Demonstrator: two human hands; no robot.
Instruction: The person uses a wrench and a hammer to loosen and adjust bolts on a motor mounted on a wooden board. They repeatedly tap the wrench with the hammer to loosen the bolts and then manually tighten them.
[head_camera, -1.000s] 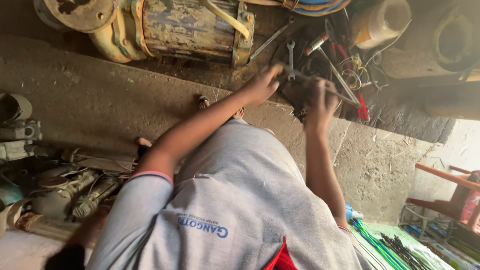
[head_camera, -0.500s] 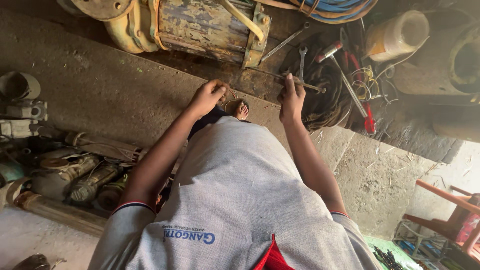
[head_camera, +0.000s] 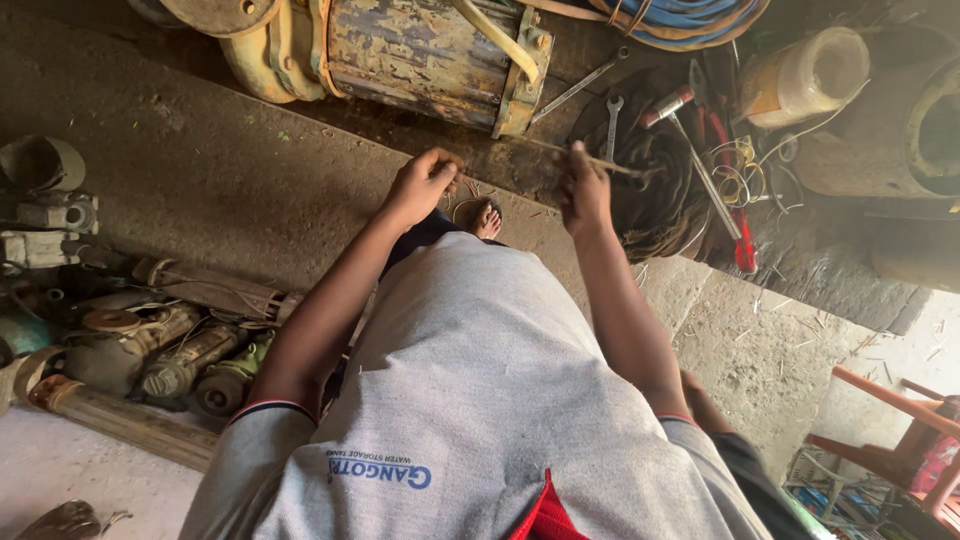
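Both hands, left (head_camera: 420, 185) and right (head_camera: 583, 190), pinch 1 thin rod (head_camera: 610, 163), perhaps wire, partly hidden against dark coil (head_camera: 655, 200).

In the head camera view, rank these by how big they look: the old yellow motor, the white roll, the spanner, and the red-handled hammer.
1. yellow motor, by far largest
2. white roll
3. red-handled hammer, long but thin
4. spanner, smallest

We look down on our left hand (head_camera: 420, 185) and right hand (head_camera: 583, 190), each closed around one end of a thin rod (head_camera: 560, 152) held level above the concrete floor (head_camera: 200, 170). Beyond them lie a worn yellow motor (head_camera: 420, 50), a spanner (head_camera: 612, 112), a hammer (head_camera: 690, 150) and red-handled pliers (head_camera: 735, 210). A sandalled foot (head_camera: 483, 218) shows between our forearms.
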